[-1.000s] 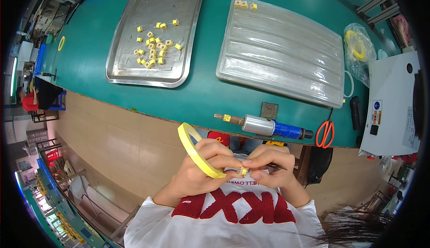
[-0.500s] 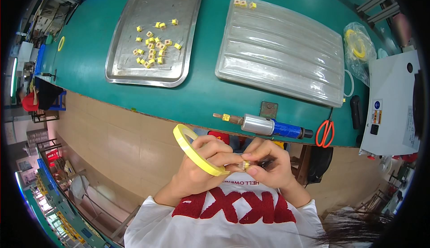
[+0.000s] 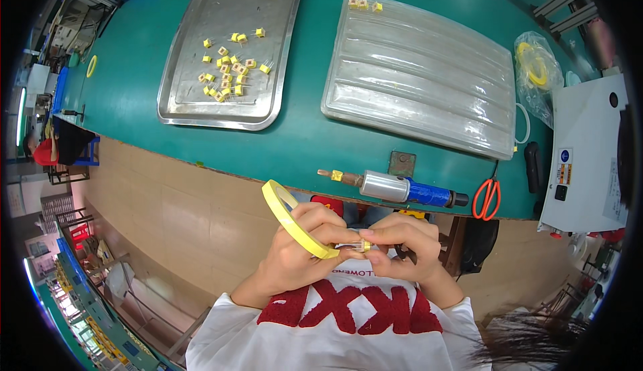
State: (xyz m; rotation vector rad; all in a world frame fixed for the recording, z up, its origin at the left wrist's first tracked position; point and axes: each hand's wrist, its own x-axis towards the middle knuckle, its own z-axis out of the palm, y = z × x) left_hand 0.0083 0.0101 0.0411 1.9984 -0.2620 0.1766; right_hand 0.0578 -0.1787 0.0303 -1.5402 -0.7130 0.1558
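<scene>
Three blocks [image 3: 362, 4] on plastic tray [image 3: 429, 83], far right, perhaps done; loose blocks [image 3: 226, 78] on metal tray [image 3: 228, 6], far left, seemingly left; one small yellow block [image 3: 366, 246], pale wire legs, near centre between hands, apparently mid-work; left hand [image 3: 298, 250] curled, fingertips pinching its legs, yellow tape roll [image 3: 287, 222] hooked over; right hand [image 3: 410, 245] pinching its body.

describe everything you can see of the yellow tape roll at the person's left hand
The yellow tape roll is a narrow, bright yellow ring with a smooth, slightly shiny outer face that looks like plastic film. It is tilted, slanting from upper left to lower right, above the floor on the person's side of the bench. The left hand holds it; the fingers hide part of the ring, and its lower right end sits close to the fingertips. Whether a strip is peeled loose cannot be told.
</scene>
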